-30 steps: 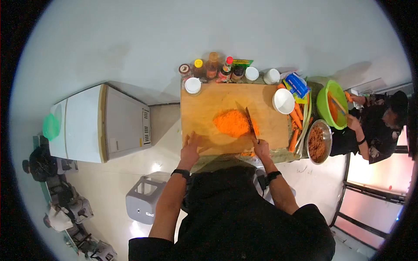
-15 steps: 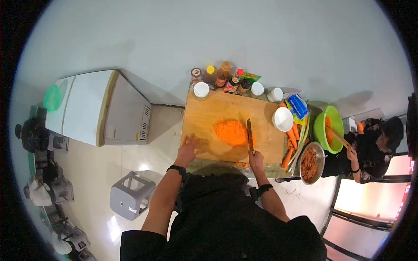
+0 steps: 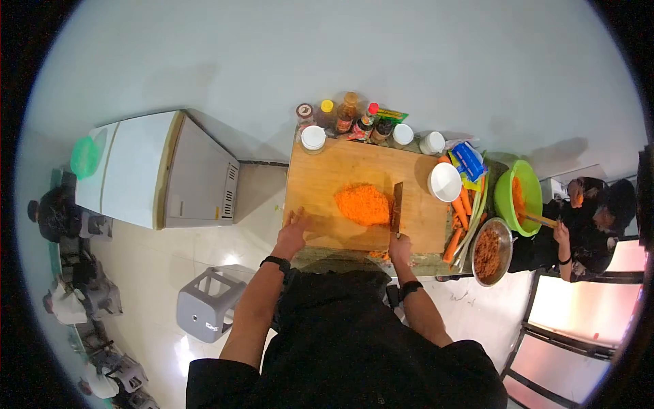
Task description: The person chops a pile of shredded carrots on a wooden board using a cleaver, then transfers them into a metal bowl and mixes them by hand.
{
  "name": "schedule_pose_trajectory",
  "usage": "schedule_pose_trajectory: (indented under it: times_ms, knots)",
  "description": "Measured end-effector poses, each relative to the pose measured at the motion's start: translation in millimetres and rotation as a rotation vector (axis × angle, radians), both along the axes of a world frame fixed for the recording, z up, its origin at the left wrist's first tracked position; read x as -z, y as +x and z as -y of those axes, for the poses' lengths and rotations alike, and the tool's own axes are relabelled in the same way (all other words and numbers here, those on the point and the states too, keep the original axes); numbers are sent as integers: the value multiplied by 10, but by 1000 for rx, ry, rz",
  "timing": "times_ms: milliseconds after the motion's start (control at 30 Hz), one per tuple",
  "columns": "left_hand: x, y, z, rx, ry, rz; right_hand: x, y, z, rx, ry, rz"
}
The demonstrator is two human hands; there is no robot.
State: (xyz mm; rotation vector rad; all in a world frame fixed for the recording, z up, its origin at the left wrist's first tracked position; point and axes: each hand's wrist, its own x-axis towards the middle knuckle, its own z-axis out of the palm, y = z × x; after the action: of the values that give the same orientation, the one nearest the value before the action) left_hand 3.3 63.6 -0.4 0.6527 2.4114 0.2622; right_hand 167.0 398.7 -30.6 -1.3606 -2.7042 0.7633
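Observation:
My right hand (image 3: 400, 249) grips the handle of a cleaver (image 3: 397, 204) whose blade points away from me. The broad side of the blade is tilted toward view, along the right edge of a mound of finely chopped carrot (image 3: 361, 204). That mound lies mid-board on a large wooden cutting board (image 3: 313, 177). At the board's near left edge, my left hand (image 3: 292, 234) rests with its fingers spread, holding nothing and apart from the carrot.
Seasoning bottles (image 3: 347, 112) and white-lidded jars (image 3: 402, 134) line the back. Rightward are a white bowl (image 3: 445, 182), whole carrots (image 3: 452, 245), green onions (image 3: 478, 211) and a metal bowl (image 3: 507, 240) of brown mince. Another person's hand (image 3: 561, 233) holds a stick in a green basin (image 3: 504, 198).
The cleaver has turned so its broad face shows, and it sits at the mound's right edge. Carrot bits right of the blade no longer show. The other person's hand has shifted right.

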Motion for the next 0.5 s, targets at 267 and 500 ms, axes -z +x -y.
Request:
schedule_pose_trajectory:
  times_ms: [267, 500]
  knots:
    - [-5, 22, 32, -14, 43, -7, 89, -40, 62, 14, -94, -46]
    - [-248, 1, -37, -68, 4, 73, -246, -94, 255, 13, -198, -164]
